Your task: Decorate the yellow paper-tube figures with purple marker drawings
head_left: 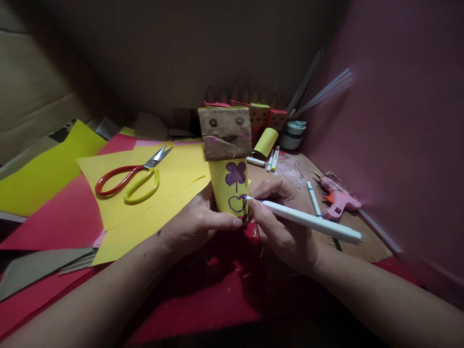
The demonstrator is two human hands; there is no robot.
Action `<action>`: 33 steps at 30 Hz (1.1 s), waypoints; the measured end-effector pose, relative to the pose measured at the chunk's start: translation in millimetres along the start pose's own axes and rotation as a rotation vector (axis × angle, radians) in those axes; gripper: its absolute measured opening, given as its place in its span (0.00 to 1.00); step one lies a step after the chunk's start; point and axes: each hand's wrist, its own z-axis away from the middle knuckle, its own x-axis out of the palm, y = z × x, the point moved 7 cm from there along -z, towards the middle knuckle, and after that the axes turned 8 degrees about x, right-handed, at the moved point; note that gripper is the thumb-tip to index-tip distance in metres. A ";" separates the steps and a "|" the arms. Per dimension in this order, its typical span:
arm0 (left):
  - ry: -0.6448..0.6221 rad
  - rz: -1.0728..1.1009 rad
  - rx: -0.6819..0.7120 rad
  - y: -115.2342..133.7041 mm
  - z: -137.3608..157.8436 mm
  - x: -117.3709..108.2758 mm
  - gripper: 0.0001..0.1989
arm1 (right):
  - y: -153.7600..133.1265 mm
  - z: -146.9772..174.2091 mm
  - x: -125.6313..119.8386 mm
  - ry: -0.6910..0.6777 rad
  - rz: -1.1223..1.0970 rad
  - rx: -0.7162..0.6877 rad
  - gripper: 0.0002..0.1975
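In the middle stands a paper puppet (219,186) with a yellow tube body and a brown cardboard head (226,133) bearing drawn eyes, pink cheeks and a dark mouth. My left hand (199,215) is closed around its lower body, thumb across the front. A filled purple flower with a stem is drawn on the yellow paper, and below it a purple outline of rounded petals. My right hand (286,224) grips a white marker (315,222), whose purple tip touches the right side of that outline. Some of my right fingers are hidden behind the puppet and marker.
Red-and-yellow-handled scissors (132,179) lie on yellow paper (174,212) at left, among red sheets. Behind the puppet are several similar box heads (259,116), a yellow paper tube (266,142) and a lidded jar (293,134). A pink glue gun (339,195) and a capped marker (314,199) lie at right.
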 end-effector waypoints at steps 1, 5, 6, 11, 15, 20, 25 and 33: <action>0.000 0.001 0.000 -0.3 -0.2 0.0 0.20 | -0.6 0.0 -0.1 0.002 0.004 -0.002 0.06; 0.000 0.007 0.007 -0.1 -0.6 -0.2 0.20 | -2.1 0.4 -1.1 0.016 0.017 -0.011 0.07; -0.001 0.004 0.010 0.3 -0.7 -0.2 0.19 | -1.8 0.4 -1.4 0.019 0.021 -0.009 0.06; 0.004 -0.001 0.016 1.8 -0.9 -0.2 0.19 | -0.3 -0.4 -2.7 0.031 0.028 -0.012 0.06; 0.001 0.009 0.026 1.8 -1.1 0.5 0.19 | 0.4 -0.2 -4.0 0.032 0.039 -0.016 0.06; 0.011 0.009 0.035 2.3 -1.7 -0.1 0.20 | 2.8 -0.3 -4.2 0.018 0.050 0.005 0.06; 0.008 0.005 0.011 1.8 -0.1 0.5 0.19 | 5.0 -0.2 -1.2 -0.029 0.014 0.029 0.07; 0.022 -0.024 -0.011 3.4 -0.7 2.2 0.18 | 3.3 1.7 1.5 -0.062 0.008 0.029 0.07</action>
